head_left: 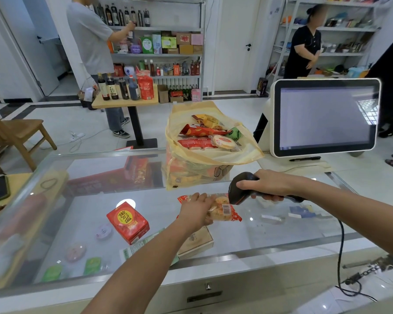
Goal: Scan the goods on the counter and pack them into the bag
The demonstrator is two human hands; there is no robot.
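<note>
Left arm [145, 257] lay nearest; the left grip [196, 210] pinched a snack pack [225, 210] low at the glass desk [270, 236], barcode up, and the right grip [267, 185] was wrapped round the scanner [237, 189], its head just beside the code. Crinkled film or a covering finger could have spoiled the read, and the heaped bag [213, 155] behind could have spilled when the pack went in.
</note>
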